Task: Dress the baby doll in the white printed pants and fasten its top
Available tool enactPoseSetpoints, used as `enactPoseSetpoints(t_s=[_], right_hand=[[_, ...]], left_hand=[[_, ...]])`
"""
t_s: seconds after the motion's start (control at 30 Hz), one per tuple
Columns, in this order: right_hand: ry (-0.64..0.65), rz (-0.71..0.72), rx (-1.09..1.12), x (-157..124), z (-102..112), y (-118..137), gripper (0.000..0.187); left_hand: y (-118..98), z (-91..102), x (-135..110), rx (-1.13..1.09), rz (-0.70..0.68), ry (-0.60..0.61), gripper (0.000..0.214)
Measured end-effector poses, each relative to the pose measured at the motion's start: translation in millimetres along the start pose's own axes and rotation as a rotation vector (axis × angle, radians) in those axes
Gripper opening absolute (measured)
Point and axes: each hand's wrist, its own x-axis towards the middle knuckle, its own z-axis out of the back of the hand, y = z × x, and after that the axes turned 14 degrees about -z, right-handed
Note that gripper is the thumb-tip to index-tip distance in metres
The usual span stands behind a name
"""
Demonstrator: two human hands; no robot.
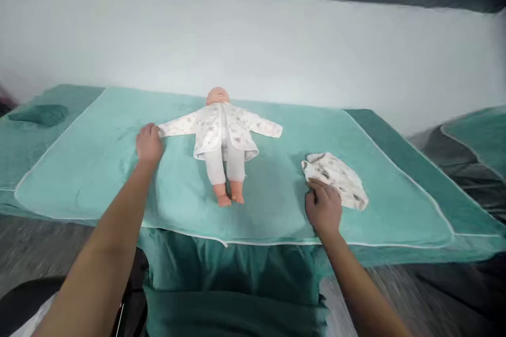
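A baby doll lies on its back on the green mat, head towards the wall, legs towards me. It wears white leggings and an open white printed jacket, both sleeves stretched out sideways. My left hand is closed at the cuff of the sleeve on the left; its fingertips are partly hidden. To the right of the doll lies a crumpled white printed baby garment. My right hand has curled fingers on its near left edge, the thumb a little apart from them.
A small dark green cushion or folded cloth lies at the far left. Behind the table rises a white wall. Another green-covered surface stands at the right. Green cloth hangs at the table's front edge before me.
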Motion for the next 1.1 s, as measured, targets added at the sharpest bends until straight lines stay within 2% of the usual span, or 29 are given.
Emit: enactPoseSetpoints(t_s=[0.2, 0.6, 0.7, 0.83, 0.9, 0.97, 1.03, 1.1], right_hand=[[-0.001, -0.015, 0.027, 0, 4, 4, 0.024], [-0.024, -0.072, 0.037, -1, 5, 10, 0.023], [-0.143, -0.189, -0.029, -3, 5, 11, 0.031], [-0.267, -0.432, -0.044, -3, 1, 11, 0.065], [-0.248, -0.547, -0.022, -1, 0, 11, 0.060], [-0.176, -0.622, 0.005, 6, 3, 9, 0.042], [-0.083, -0.703, 0.065, 16, 11, 8, 0.032], [-0.013, -0.837, 0.206, 29, 22, 10, 0.032]], left_hand=[[1, -1.5, -2, -0.041, -0.024, 0.148, 0.051], [5, -8.5, -2, 0.013, 0.010, 0.144, 0.045], [3, -6.6, -2, 0.020, 0.054, 0.139, 0.043], [-1, -1.6, -8, 0.025, 0.094, 0.122, 0.041], [-4, 2.5, -12, 0.004, 0.107, 0.117, 0.041], [-6, 7.4, -18, -0.043, 0.121, 0.100, 0.040], [-10, 12.1, -23, -0.131, 0.145, 0.055, 0.039], [-17, 15.5, -29, -0.312, 0.273, -0.045, 0.036]])
